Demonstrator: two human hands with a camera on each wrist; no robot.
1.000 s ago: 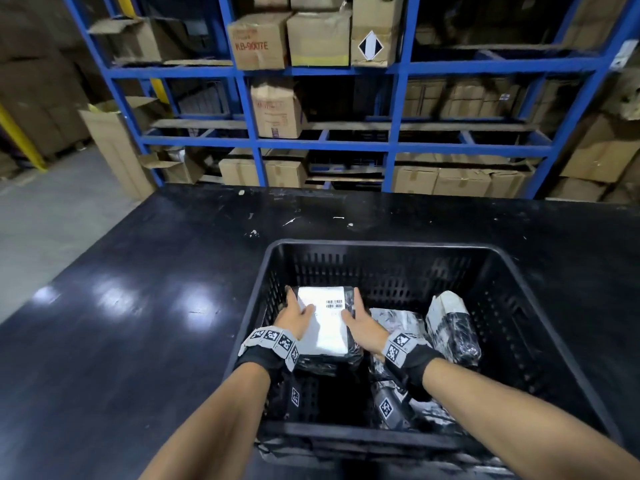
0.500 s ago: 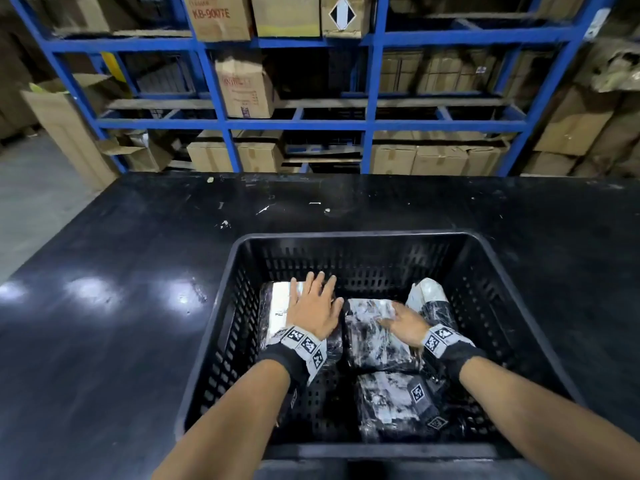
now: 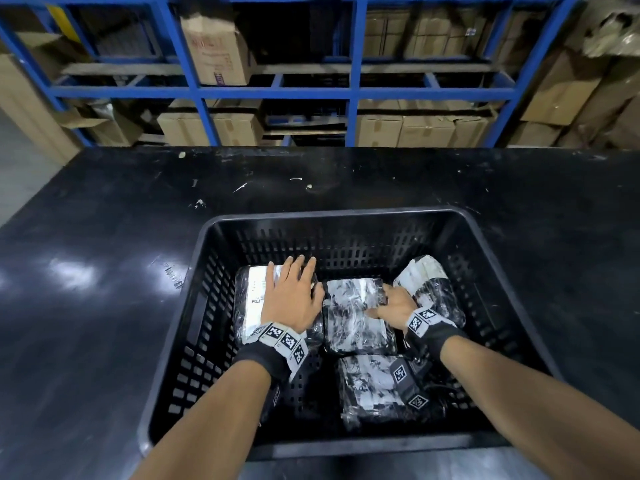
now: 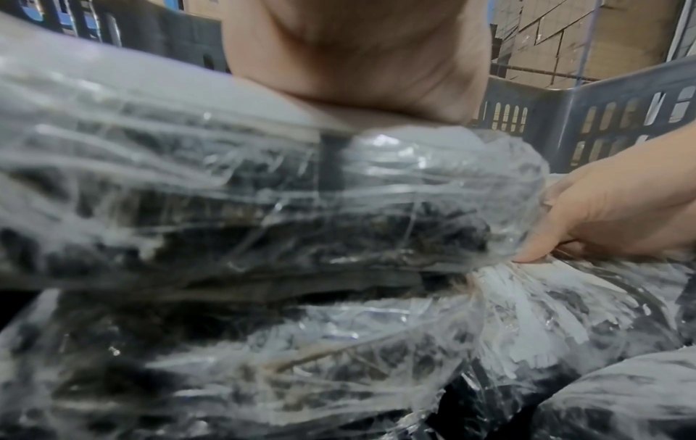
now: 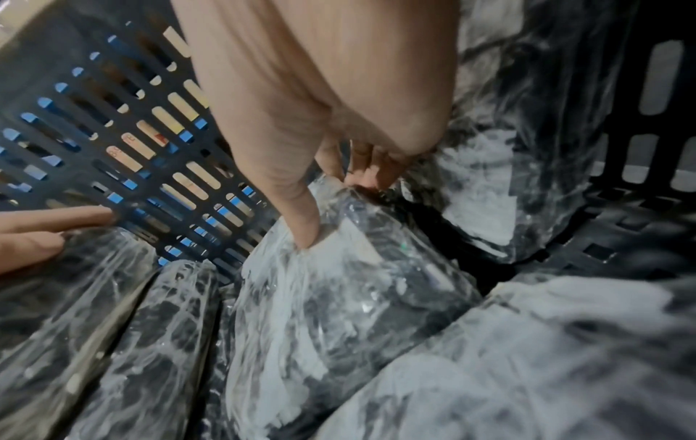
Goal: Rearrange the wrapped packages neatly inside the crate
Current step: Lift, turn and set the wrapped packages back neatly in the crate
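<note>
At frame centre, inside the crate (image 3: 221, 306), the middle package (image 3: 356, 317) is being pinched by the right hand (image 3: 394, 304); the left package (image 3: 252, 299) is being pressed by the spread left hand (image 3: 294, 297). Squaring it probably comes next.

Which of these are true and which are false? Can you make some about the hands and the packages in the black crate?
1. The left hand lies flat on the left package. True.
2. The right hand is outside the crate. False: it is inside, with its thumb and fingers round the end of the middle package.
3. The crate stands on a black table. True.
4. The right package lies flat like the others. False: it is tilted, leaning toward the crate's right wall.
5. Only two packages are in the crate. False: at least four show, one of them the near package.
</note>
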